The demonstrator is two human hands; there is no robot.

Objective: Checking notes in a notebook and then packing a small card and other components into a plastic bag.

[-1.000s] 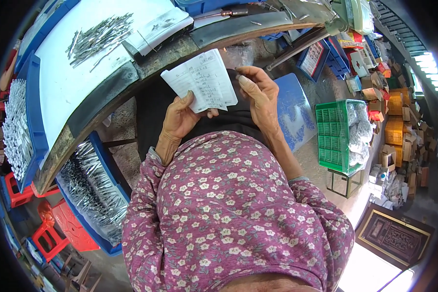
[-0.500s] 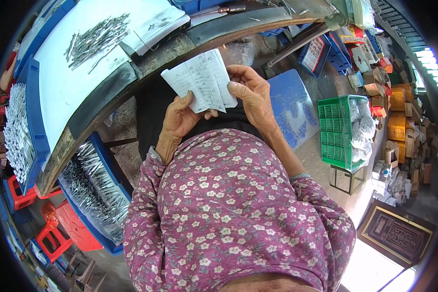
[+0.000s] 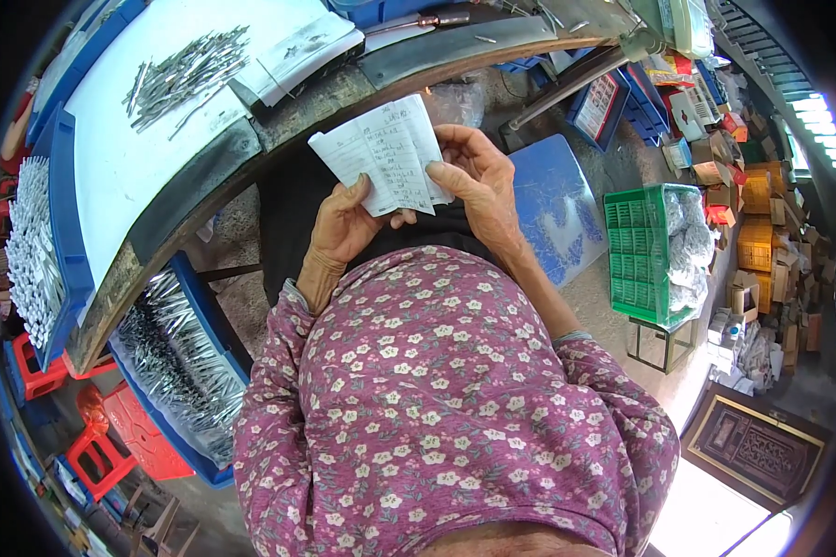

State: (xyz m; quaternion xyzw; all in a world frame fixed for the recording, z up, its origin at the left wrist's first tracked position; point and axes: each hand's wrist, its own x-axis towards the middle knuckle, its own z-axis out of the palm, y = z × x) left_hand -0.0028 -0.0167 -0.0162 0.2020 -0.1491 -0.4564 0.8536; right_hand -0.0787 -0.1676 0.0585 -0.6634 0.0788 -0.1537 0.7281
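Between my hands, over my lap, is a small notebook [image 3: 387,153] with handwritten lines on its white pages. My left hand [image 3: 342,223] grips its lower left edge, thumb on top and fingers beneath. At the right edge, my right hand [image 3: 481,181] pinches the pages, its thumb on the front and its fingers curled behind. A heap of thin metal rods [image 3: 190,74] lies on the white-covered workbench [image 3: 102,200] beyond my left hand.
On the left are a blue tray [image 3: 65,213] of white sticks and a blue bin [image 3: 190,302] of shiny metal pieces, with red stools [image 3: 102,459] below. A blue stool [image 3: 557,209] and a green crate [image 3: 636,251] stand on the right. A screwdriver [image 3: 437,19] lies on the bench.
My right thumb has shifted slightly left and down along the right edge of the pages. The left hand holds nearly the same place.
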